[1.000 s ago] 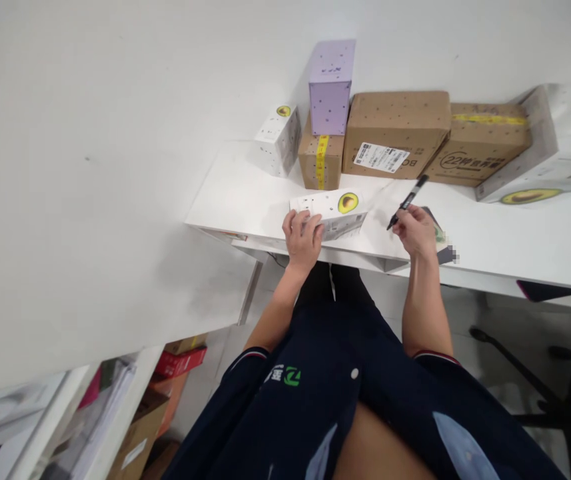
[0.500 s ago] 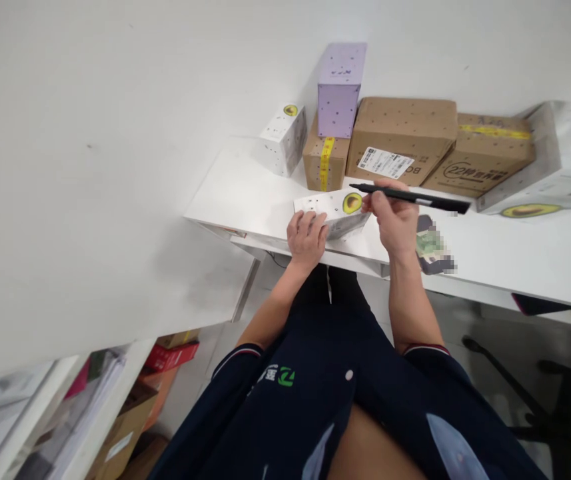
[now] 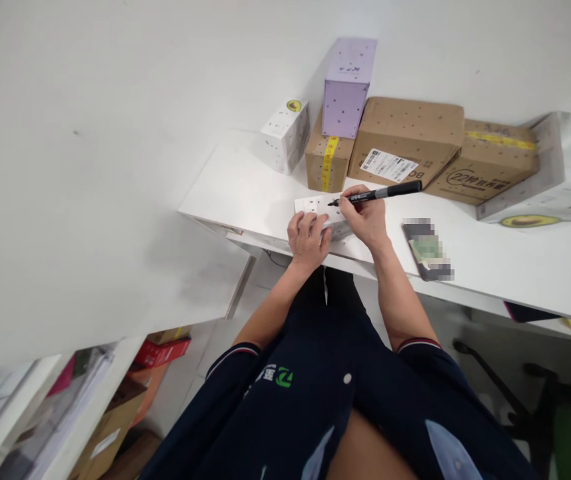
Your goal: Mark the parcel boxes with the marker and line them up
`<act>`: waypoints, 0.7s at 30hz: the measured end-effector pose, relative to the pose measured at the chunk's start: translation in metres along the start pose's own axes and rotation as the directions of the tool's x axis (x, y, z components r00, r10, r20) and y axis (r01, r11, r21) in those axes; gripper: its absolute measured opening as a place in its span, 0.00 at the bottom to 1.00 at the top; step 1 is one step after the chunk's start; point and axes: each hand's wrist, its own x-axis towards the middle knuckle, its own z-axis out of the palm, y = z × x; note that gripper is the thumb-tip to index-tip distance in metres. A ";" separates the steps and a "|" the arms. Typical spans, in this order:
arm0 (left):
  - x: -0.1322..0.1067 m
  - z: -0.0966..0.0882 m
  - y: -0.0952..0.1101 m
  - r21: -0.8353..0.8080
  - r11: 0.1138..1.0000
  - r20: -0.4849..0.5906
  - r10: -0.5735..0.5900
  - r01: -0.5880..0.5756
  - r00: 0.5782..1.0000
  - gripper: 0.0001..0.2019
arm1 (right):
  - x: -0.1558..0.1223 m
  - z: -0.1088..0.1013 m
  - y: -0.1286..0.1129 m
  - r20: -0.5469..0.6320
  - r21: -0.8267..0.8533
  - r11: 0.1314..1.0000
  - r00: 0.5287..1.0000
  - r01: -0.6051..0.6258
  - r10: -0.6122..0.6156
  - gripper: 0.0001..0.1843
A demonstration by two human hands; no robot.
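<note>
A small white box (image 3: 309, 203) lies near the front edge of the white desk (image 3: 235, 175). My left hand (image 3: 309, 239) grips its near side, fingers curled over the top edge. Between the thumb and fingers of my right hand (image 3: 366, 217) is a black marker (image 3: 390, 192), held like a pen. Its dark tip points left, right at the box's top face; whether it touches I cannot tell. That hand covers the right end of the box.
Behind stand another white box (image 3: 286, 137), a purple box (image 3: 348, 107) on a small carton (image 3: 319, 163), a big brown carton (image 3: 410, 127), another carton (image 3: 495, 163) and a large white box (image 3: 535, 193). A phone-like item (image 3: 428, 250), partly pixelated, lies to the right.
My right hand has moved left and lowered the marker from the box's right end to above its top face. My left hand keeps its place on the box.
</note>
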 end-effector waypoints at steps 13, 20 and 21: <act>-0.001 0.002 0.000 0.023 1.000 -0.041 0.009 -0.008 0.999 0.21 | 0.000 -0.002 -0.004 0.076 -0.061 0.998 0.997 -0.006 0.010 0.06; -0.001 0.001 0.001 -0.001 0.999 0.012 -0.032 0.032 0.999 0.23 | 0.000 -0.002 -0.002 0.081 -0.101 0.995 0.997 -0.006 0.014 0.06; -0.001 0.001 0.001 -0.013 0.999 0.025 -0.041 0.041 0.999 0.23 | 0.000 -0.002 -0.002 0.079 -0.100 0.995 0.997 -0.006 0.014 0.07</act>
